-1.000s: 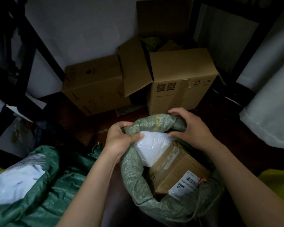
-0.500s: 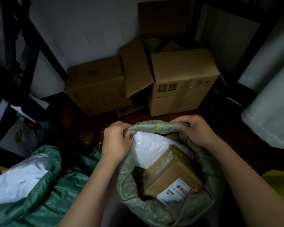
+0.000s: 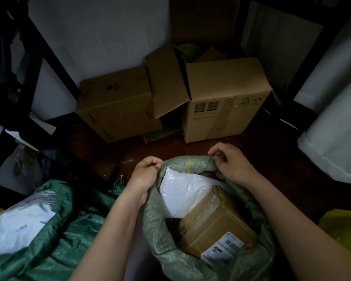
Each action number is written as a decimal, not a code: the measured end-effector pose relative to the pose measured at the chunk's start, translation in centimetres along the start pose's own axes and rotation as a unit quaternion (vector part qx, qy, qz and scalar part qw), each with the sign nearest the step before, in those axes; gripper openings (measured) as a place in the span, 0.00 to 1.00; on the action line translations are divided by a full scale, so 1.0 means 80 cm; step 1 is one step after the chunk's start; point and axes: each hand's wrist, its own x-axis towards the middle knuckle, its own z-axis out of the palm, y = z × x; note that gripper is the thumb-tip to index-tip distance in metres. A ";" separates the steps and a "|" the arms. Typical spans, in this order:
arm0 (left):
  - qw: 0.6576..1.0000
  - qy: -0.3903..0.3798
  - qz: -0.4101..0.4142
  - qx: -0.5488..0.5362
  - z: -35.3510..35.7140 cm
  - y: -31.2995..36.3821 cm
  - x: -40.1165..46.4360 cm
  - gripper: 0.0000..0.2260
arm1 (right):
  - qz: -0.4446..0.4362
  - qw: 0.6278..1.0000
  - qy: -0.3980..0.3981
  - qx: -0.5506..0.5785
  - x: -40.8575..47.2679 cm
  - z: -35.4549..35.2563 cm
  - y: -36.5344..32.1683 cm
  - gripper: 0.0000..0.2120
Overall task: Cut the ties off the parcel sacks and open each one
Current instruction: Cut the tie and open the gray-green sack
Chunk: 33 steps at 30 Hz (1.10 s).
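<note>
While wide open, sack (image 3: 190, 260) (white barcode label (image 3: 223, 247) unreadable) in both hands' grip.

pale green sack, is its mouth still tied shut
No, the pale green sack gapes open, showing a white mailer and a brown box, while the left hand and right hand hold its rim.

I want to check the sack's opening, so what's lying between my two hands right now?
In the head view, the sack's rolled rim with its yellow stripe spans from left hand to right hand; a white plastic parcel sits just below.
</note>
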 end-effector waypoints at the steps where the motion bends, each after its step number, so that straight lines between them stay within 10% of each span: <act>1: 1.000 -0.013 -0.006 0.004 0.000 -0.001 -0.001 0.11 | -0.041 0.999 -0.003 -0.003 -0.001 0.000 -0.002 0.14; 7: 1.000 -0.022 -0.009 0.001 -0.007 0.000 -0.001 0.12 | -0.113 0.986 -0.125 0.007 -0.005 0.009 -0.007 0.24; 13: 0.987 -0.119 0.071 0.084 -0.024 0.012 -0.014 0.10 | -0.124 0.990 -0.068 0.027 0.002 0.005 0.002 0.11; 16: 0.929 -0.069 0.167 0.324 -0.029 0.013 -0.019 0.28 | -0.110 0.992 -0.063 0.019 0.000 0.005 0.001 0.08; 19: 0.853 -0.006 0.236 0.466 -0.018 0.009 -0.031 0.25 | -0.114 0.993 -0.038 0.009 0.002 0.005 -0.004 0.07; 24: 0.921 -0.016 0.193 0.339 -0.032 0.009 -0.021 0.16 | -0.008 0.988 -0.038 0.150 -0.003 0.002 -0.018 0.12; 28: 0.974 -0.013 0.182 0.136 -0.025 0.027 -0.023 0.13 | 0.150 0.917 0.011 0.370 -0.002 -0.003 -0.016 0.10; 33: 0.940 -0.001 0.118 0.320 -0.033 0.026 -0.022 0.24 | 0.281 0.882 0.047 0.376 -0.005 0.014 -0.002 0.12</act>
